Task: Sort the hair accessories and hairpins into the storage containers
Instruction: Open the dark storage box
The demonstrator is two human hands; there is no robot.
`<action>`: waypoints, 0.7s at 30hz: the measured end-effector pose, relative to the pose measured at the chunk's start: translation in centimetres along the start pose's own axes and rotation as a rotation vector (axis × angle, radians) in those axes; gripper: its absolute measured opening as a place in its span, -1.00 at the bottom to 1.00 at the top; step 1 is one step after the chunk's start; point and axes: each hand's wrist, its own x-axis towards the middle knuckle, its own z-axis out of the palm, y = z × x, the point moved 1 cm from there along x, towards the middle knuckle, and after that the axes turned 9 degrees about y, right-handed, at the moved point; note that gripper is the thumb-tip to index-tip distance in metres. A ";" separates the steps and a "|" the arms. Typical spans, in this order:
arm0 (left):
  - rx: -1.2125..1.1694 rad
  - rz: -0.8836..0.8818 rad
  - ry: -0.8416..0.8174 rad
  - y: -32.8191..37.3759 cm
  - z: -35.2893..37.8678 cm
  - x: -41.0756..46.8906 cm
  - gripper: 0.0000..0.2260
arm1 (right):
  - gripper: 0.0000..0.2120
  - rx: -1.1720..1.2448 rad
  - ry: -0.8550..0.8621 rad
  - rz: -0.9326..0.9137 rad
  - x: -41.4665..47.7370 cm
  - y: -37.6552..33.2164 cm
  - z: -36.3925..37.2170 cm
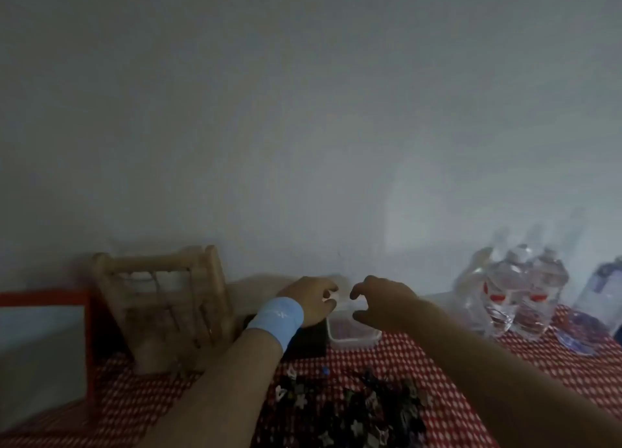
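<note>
Both arms reach forward over a table (505, 373) covered in red cloth with white dots, toward a plain pale wall (303, 110). The left hand (311, 301), with a light blue band (277, 318) on its wrist, has its fingers curled around something small and white at the fingertips; the blur makes it impossible to tell what it is, or how firmly it is held. The right hand (378, 304) sits just beside it with thumb and fingers spread in an open curve, holding nothing, above a clear tub (351, 333) that stands on the cloth. A dark flat thing (308, 341) lies just left of the tub, partly under the left wrist. The clips (367, 410), a dark heap of small star-like shapes, lie on the cloth nearer the camera, between the two forearms. A wooden rack (165, 306) leans at the left, with a red-framed panel (43, 329) beyond it. Clear bottles (518, 296) stand at the right against the wall.
</note>
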 end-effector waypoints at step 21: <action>-0.339 0.160 0.188 -1.8 10.2 -3.5 -0.23 | -0.43 0.406 0.408 -0.026 -4.4 0.8 9.0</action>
